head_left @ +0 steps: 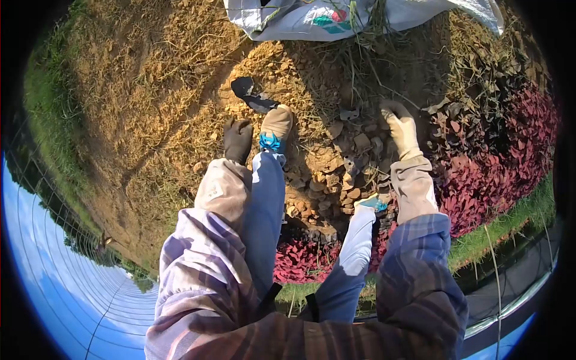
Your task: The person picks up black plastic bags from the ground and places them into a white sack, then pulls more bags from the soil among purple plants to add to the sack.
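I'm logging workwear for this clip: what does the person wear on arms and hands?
The left hand wears a dark grey glove, the right hand a cream glove. Beige fabric oversleeves cover both forearms; the left bears a small pale label. Above them are plaid shirt sleeves, purplish left, bluish right.

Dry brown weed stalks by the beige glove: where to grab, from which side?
Low down, probably: take the dry brown weed stalks bunched, near where they enter the lumpy brown soil, since they are thin and splay apart towards the white woven sack. Approach from the side of the beige-gloved right hand, beside them.
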The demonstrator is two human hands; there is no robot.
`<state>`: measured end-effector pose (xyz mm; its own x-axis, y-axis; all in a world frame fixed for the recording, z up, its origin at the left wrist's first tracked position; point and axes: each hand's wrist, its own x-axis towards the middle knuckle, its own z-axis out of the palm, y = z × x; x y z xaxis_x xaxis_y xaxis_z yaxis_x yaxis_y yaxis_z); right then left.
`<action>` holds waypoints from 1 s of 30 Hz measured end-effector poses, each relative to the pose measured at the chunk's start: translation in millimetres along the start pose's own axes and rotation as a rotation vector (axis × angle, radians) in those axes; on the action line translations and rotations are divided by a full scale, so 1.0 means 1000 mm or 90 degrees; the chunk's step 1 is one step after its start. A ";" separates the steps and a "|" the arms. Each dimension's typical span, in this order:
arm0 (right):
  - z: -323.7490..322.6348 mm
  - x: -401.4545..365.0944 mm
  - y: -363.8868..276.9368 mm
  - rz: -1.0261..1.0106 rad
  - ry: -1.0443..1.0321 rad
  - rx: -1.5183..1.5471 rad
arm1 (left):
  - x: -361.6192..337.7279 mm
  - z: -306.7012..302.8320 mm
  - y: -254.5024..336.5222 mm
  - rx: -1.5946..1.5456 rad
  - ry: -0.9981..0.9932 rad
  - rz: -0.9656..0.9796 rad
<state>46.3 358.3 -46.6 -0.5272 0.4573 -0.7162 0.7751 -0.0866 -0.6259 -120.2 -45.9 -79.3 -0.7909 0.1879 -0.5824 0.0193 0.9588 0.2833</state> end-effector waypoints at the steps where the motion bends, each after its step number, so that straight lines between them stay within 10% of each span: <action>1: 0.027 -0.005 0.021 0.009 -0.036 -0.126 | 0.013 -0.001 0.016 0.066 -0.083 -0.035; 2: 0.046 -0.006 0.022 0.178 -0.167 -0.176 | 0.022 0.001 0.031 0.099 -0.086 -0.015; 7: 0.106 -0.007 0.097 -0.169 -0.060 -0.382 | 0.094 0.049 0.025 0.154 -0.282 0.141; 9: 0.107 -0.012 0.103 0.009 -0.126 -0.414 | 0.103 0.064 0.025 0.187 -0.257 0.137; 12: 0.078 -0.053 0.105 0.112 0.048 0.044 | 0.094 0.062 0.033 0.160 -0.222 0.142; 15: 0.037 -0.077 0.156 0.004 0.451 -0.245 | 0.084 0.060 0.024 0.163 -0.184 0.189; 24: 0.094 -0.103 0.200 0.002 -0.067 -0.691 | -0.002 0.056 0.023 0.037 0.057 0.225; 26: 0.082 -0.088 0.220 0.097 0.028 -0.565 | -0.017 0.058 0.023 -0.068 0.049 0.263; 28: 0.054 -0.096 0.223 0.240 0.125 0.048 | -0.045 0.057 0.030 -0.138 0.001 0.200; 30: 0.017 -0.100 0.250 0.076 0.399 -0.163 | -0.081 0.069 0.059 -0.299 -0.052 0.087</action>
<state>286.4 275.7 -137.0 -0.1921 0.8902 -0.4131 0.9140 0.0090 -0.4055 -13.0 10.4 -67.9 -0.7490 0.3392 -0.5691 -0.1732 0.7289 0.6623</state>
